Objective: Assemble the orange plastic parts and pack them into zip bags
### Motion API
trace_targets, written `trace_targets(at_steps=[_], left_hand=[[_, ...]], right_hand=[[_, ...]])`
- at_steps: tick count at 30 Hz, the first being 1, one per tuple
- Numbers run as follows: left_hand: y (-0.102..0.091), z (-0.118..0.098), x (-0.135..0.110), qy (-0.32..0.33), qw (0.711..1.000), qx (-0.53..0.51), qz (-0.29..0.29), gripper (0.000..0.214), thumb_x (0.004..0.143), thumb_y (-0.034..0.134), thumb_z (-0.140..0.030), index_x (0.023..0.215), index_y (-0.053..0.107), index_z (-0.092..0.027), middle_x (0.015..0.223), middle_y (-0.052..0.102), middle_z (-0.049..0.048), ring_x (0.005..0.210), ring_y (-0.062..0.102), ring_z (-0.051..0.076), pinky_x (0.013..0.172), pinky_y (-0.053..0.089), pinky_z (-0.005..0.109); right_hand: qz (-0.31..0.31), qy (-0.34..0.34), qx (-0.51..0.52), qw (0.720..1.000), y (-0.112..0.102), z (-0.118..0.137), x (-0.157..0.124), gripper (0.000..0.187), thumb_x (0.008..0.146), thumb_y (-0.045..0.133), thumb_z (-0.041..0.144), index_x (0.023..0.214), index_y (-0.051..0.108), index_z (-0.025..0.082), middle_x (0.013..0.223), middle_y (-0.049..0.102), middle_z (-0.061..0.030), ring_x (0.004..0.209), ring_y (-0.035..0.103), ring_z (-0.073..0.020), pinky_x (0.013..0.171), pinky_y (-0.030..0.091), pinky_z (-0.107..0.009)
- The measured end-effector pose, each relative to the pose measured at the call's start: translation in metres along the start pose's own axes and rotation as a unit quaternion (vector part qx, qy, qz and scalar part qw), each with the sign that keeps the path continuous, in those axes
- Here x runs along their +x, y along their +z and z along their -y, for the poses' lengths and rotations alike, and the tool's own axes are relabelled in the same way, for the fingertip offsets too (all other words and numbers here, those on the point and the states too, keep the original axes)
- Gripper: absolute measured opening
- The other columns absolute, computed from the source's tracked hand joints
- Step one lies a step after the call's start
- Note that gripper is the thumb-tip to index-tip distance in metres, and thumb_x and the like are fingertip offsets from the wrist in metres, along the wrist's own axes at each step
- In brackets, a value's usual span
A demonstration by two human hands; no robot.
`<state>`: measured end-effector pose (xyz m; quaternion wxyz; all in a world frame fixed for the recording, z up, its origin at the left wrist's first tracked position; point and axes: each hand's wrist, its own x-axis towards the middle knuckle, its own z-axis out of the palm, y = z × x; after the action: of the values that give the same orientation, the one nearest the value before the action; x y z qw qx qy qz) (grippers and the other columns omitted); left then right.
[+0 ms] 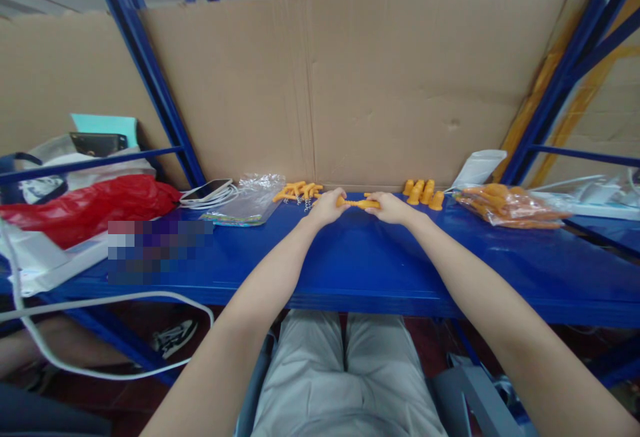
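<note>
My left hand (pixel 330 207) and my right hand (pixel 390 207) are close together over the far half of the blue table. Between them is a slim orange plastic piece (pixel 356 203) with a ridged middle, lying roughly level. The fingers of each hand are closed on one end of it; its exact kind is too small to tell. Just left of my left hand lie several branching orange plastic pieces (pixel 297 191) with small metal chains. Beyond my right hand stand several orange thimble-shaped pieces (pixel 424 193) in a cluster.
A clear bag of orange pieces (pixel 510 205) lies at the right. Leftward are an empty clear plastic bag (pixel 245 203), a phone with coiled white cable (pixel 213 193), and a red bag (pixel 95 207). Cardboard (pixel 400 90) walls the back; blue posts (pixel 155 83) flank it.
</note>
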<state>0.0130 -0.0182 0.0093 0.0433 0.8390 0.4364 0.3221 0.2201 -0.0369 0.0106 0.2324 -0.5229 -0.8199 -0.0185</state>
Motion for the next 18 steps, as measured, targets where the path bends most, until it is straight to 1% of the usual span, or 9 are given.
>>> trace_targets(at_steps=[5,8,10,12,14,16,18], left_hand=[[0.000,0.000,0.000,-0.004,1.000,-0.028,0.008,0.012,0.083,0.065,-0.017,0.094,0.060,-0.017,0.078,0.066,0.0017,0.077,0.064,0.018,0.074,0.049,0.029],[0.002,0.001,0.001,-0.002,1.000,-0.019,-0.003,0.013,0.083,0.066,-0.016,0.095,0.060,-0.017,0.085,0.069,0.0042,0.086,0.065,0.020,0.080,0.050,0.031],[0.004,0.002,0.002,0.000,1.000,-0.011,-0.025,0.017,0.083,0.065,-0.015,0.098,0.060,-0.016,0.096,0.070,0.0071,0.096,0.065,0.021,0.088,0.050,0.034],[0.007,0.003,0.003,-0.001,0.998,-0.012,-0.055,0.025,0.084,0.063,-0.015,0.109,0.058,-0.016,0.111,0.067,0.0106,0.107,0.063,0.022,0.093,0.049,0.036],[0.010,0.005,0.005,-0.006,0.997,-0.017,-0.077,0.037,0.086,0.061,-0.016,0.122,0.053,-0.017,0.125,0.062,0.0130,0.111,0.062,0.023,0.095,0.050,0.037],[0.012,0.008,0.005,-0.010,0.997,-0.014,-0.080,0.044,0.087,0.060,-0.017,0.129,0.049,-0.018,0.132,0.057,0.0138,0.111,0.062,0.023,0.096,0.050,0.039],[0.014,0.010,0.006,-0.006,0.998,-0.004,-0.069,0.044,0.086,0.060,-0.017,0.129,0.049,-0.018,0.133,0.056,0.0138,0.112,0.062,0.023,0.099,0.050,0.040]], right_hand=[[0.009,0.001,0.002,1.000,0.002,-0.004,0.002,0.024,0.085,0.063,0.019,0.106,0.071,0.015,0.105,0.074,-0.0123,0.096,0.070,-0.0251,0.089,0.051,-0.034],[0.009,0.003,0.008,1.000,0.001,-0.003,0.002,0.024,0.084,0.063,0.019,0.106,0.071,0.015,0.105,0.075,-0.0119,0.096,0.070,-0.0244,0.089,0.051,-0.033],[-0.005,0.004,0.011,1.000,0.000,0.000,0.001,0.023,0.085,0.063,0.021,0.106,0.072,0.016,0.105,0.075,-0.0112,0.096,0.070,-0.0238,0.088,0.051,-0.032],[-0.036,0.015,0.005,0.999,-0.002,0.003,0.000,0.024,0.086,0.062,0.024,0.108,0.071,0.017,0.108,0.074,-0.0105,0.099,0.069,-0.0240,0.088,0.051,-0.032],[-0.089,0.052,-0.010,0.995,-0.003,0.006,0.000,0.028,0.088,0.059,0.027,0.112,0.070,0.018,0.111,0.073,-0.0107,0.103,0.068,-0.0252,0.088,0.051,-0.033],[-0.137,0.102,-0.018,0.985,-0.002,0.007,-0.001,0.032,0.089,0.057,0.029,0.117,0.067,0.018,0.114,0.072,-0.0116,0.105,0.067,-0.0266,0.089,0.051,-0.036],[-0.158,0.141,-0.013,0.977,0.001,0.006,0.000,0.034,0.089,0.056,0.028,0.120,0.066,0.016,0.115,0.071,-0.0131,0.107,0.067,-0.0276,0.091,0.051,-0.037]])
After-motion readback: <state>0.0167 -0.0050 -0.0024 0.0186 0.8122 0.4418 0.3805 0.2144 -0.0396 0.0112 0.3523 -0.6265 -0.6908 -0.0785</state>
